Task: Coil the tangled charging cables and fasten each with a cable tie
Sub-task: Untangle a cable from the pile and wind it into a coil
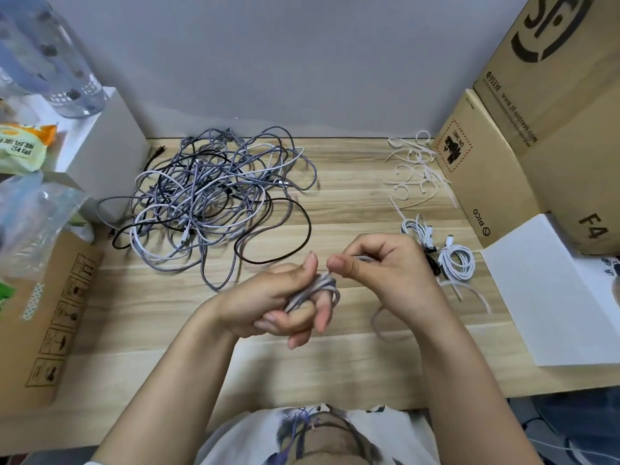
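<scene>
A big tangle of grey, white and black charging cables (214,196) lies at the back left of the wooden table (167,313). My left hand (278,307) holds a pale grey cable (315,290) wound in loops round its fingers. My right hand (379,266) pinches the free end of that cable just right of the left thumb; a loose loop trails below its wrist. Two white coiled cables (456,260) (417,229) lie to the right. Several loose white cable ties (416,172) are scattered at the back right.
Cardboard boxes (536,129) stand along the right side, with a white sheet (550,290) in front of them. At the left are a flat cardboard box (50,317), plastic bags (30,209) and a white box (100,146) with a clear bottle (57,62) on it.
</scene>
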A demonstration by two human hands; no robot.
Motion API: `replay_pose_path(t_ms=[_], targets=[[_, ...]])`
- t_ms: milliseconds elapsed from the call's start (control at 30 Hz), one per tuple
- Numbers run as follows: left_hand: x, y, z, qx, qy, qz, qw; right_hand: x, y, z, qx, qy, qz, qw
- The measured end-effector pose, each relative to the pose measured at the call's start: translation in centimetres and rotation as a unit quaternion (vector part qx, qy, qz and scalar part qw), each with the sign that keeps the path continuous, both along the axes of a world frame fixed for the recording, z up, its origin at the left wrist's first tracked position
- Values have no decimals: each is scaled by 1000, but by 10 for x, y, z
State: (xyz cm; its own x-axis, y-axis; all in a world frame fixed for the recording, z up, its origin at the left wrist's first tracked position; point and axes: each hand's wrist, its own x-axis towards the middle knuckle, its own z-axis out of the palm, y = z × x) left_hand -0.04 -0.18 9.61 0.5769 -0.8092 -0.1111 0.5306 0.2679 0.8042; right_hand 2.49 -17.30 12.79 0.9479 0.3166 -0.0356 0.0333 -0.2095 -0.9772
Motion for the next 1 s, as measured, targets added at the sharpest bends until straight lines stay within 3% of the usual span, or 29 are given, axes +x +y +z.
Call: replay_pose_path(t_ms=[67,167,267,367,400,467,533,667,767,867,1000], targets=[[0,3,2,-156,7,-39,987,1,3,1,17,0,32,999],[5,2,12,-320,46,-17,946,0,9,-7,25,32,85,996],[11,3,22,-392,97,64,913,-1,12,-13,-6,62,118,991],[19,6,25,-390,120,186,894,-5,11,-18,-100,57,153,982],[22,4,25,-346,116,249,897,-7,11,-18,-131,52,170,975],[25,-4,22,-171,84,401,896,-10,13,-17,-189,40,205,959],[24,-13,14,8,11,489,872,-13,17,-13,-248,19,232,940],[17,-16,-3,230,-131,445,855,-14,17,-10,-308,-19,228,923],[14,-10,-10,421,-238,356,799,-14,13,-5,-363,-51,207,907],[13,-4,-13,484,-209,258,810,-10,5,0,-420,-123,150,887],[12,1,-2,398,-112,148,898,-5,1,-7,-386,-266,36,883]])
